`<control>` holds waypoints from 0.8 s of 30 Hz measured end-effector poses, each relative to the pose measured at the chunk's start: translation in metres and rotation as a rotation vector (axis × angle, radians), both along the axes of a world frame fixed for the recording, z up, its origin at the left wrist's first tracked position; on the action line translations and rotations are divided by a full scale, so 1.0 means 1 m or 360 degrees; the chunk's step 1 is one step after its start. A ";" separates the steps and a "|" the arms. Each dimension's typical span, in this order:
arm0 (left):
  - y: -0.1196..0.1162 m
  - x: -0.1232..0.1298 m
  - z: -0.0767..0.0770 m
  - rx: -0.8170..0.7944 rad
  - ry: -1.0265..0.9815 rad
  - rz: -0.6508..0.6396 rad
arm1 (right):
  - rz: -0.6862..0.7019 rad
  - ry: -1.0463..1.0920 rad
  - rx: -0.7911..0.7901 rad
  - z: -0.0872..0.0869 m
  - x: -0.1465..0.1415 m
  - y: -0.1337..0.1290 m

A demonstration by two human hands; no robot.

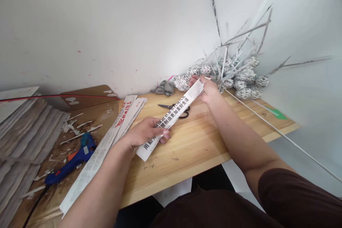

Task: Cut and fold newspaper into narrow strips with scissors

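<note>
A folded newspaper strip (pixel 175 113) with large black printed characters stretches slantwise between my two hands, above the table. My left hand (pixel 149 131) pinches it near its lower left end, thumb on top. At the upper right end, my right hand (pixel 207 88) has its fingers closed round the strip. Black-handled scissors (pixel 184 114) lie on the wooden table (pixel 181 160) beneath the strip, partly covered by it. Left of my left hand is a stack of long newspaper strips (pixel 107 149), some with red print.
Woven newspaper bundles (pixel 245 74) with thin paper sticks poking upward stand against the wall. Beside them lies a grey lump (pixel 165 88). A blue glue gun (pixel 72 162) rests among scraps at left, near a tall paper stack (pixel 24 142). A long white stick (pixel 280 131) crosses the right side.
</note>
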State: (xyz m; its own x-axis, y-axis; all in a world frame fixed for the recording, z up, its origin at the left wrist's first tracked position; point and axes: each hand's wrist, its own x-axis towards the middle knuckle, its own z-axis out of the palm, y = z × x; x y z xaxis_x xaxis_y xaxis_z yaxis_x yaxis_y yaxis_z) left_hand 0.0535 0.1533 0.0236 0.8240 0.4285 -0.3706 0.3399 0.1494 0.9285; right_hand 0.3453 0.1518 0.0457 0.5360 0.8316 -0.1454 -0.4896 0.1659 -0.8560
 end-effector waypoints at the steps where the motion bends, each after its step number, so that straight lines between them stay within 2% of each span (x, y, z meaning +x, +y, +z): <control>1: 0.007 -0.005 0.002 0.0154 0.0040 -0.0008 | -0.0026 0.0022 0.0009 0.000 0.001 0.000; 3: 0.021 -0.015 0.006 0.0461 0.0191 0.0032 | -0.0078 0.0051 0.0034 0.001 0.005 0.000; 5: 0.035 -0.026 0.007 0.0785 0.0418 0.0178 | -0.0127 0.0066 0.0056 0.000 0.009 0.001; 7: 0.047 -0.035 0.008 0.1038 0.0537 0.0421 | -0.0168 0.0072 0.0073 -0.001 0.013 0.002; 9: 0.054 -0.041 0.007 0.1111 0.0488 0.0779 | -0.0198 0.0075 0.0085 -0.001 0.017 0.003; 13: 0.060 -0.041 0.008 0.0633 -0.0079 0.1524 | -0.0219 0.0077 0.0096 -0.002 0.017 0.000; 16: 0.061 -0.036 0.010 0.0369 -0.0487 0.1904 | -0.0170 0.0049 0.0083 -0.002 0.011 -0.002; 20: 0.063 -0.033 0.012 0.0149 -0.0846 0.2225 | -0.0012 -0.0035 0.0056 -0.002 -0.001 -0.006; 24: 0.070 -0.039 0.009 0.0113 -0.0938 0.2383 | 0.0195 -0.0156 0.0027 0.001 -0.010 -0.010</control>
State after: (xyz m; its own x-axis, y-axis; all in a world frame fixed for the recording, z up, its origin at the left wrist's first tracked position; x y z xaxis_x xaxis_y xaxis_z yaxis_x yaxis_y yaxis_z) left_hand 0.0143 0.2230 0.0326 -0.3167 0.9416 -0.1145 -0.4540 -0.0445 0.8899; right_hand 0.3354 0.1418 0.0464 0.4410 0.8937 -0.0828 -0.4216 0.1249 -0.8981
